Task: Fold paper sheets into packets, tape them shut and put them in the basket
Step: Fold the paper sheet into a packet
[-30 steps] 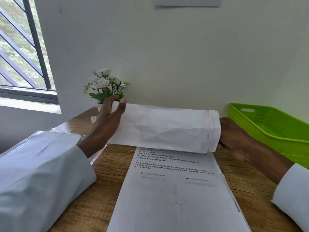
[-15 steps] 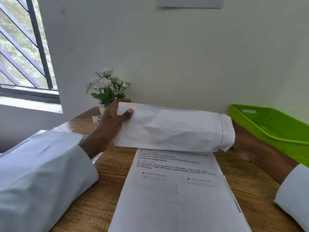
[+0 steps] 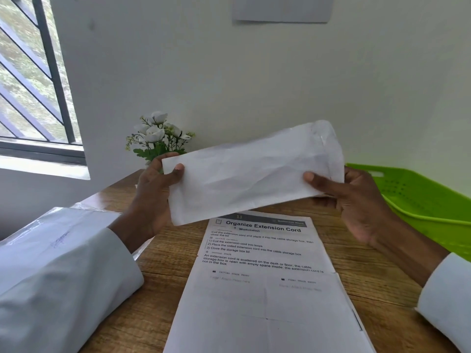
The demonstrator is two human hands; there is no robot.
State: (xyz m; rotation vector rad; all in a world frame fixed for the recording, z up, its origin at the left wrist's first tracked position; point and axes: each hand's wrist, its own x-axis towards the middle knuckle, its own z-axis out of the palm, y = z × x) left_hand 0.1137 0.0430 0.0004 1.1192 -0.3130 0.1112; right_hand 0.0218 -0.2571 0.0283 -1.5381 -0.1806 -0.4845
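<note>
1. Holding the folded packet point(image 3: 252, 171) in the air above the desk point(image 3: 163, 253), you pinched one end w/ left hand point(image 3: 153, 200), the other w/ right hand point(image 3: 356, 200).
2. Packet looked done; next move needed a swing right into the basket point(image 3: 420, 200).

Folded packet point(image 3: 252, 171): plain white, creased with soft grey shadows
Basket point(image 3: 430, 207): bright lime green; small perforated dot pattern on its floor
Printed sheet point(image 3: 265, 289): white with black text; dark header band
Table point(image 3: 367, 284): warm brown wood grain
Sleeves point(image 3: 63, 276): white
Flowers point(image 3: 158, 133): white blooms; green leaves
Wall point(image 3: 254, 72): pale off-white
Window bars point(image 3: 51, 72): dark grey; diagonal slats
</note>
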